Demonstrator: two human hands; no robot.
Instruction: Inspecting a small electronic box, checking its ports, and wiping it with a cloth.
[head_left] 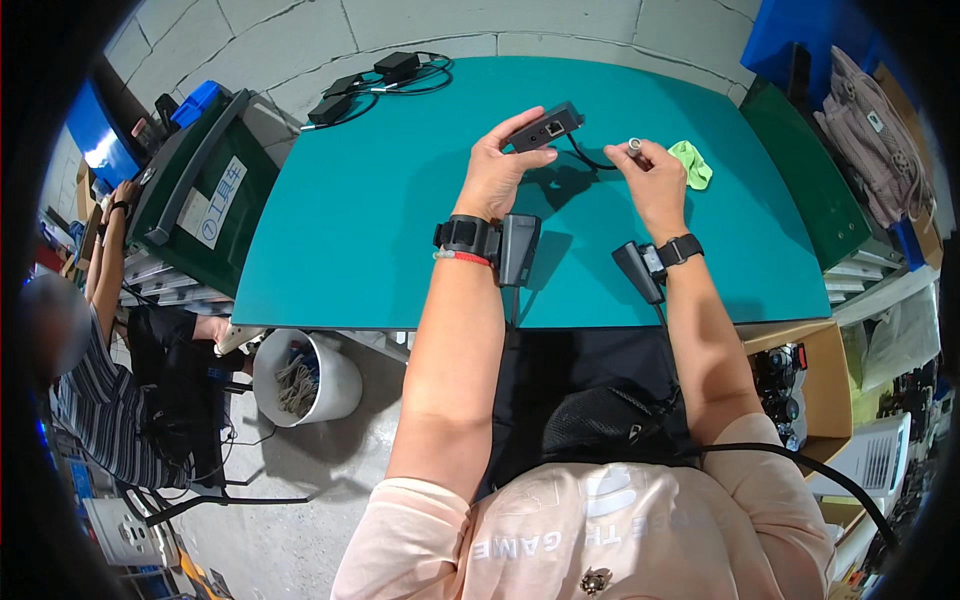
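Observation:
Above the green tabletop [400, 250], my left hand [497, 165] grips a small black box [545, 128] with a network socket and a round hole on its near side. A short black cable [588, 160] runs from the box toward my right hand [654, 185]. Between the right thumb and fingers I pinch a silver cylindrical cable connector [634, 147]. Just beyond that hand lies a crumpled light-green cloth [692, 165]. Each wrist carries a strapped-on dark device, the left one [518, 250] larger in view than the right one [637, 271].
Several black boxes with coiled cables [397, 68] lie at the far left of the table. A white bin [335, 385] with cords stands on the floor at left. An open cardboard box [825, 390] sits at right. Another person [90, 390] sits at far left.

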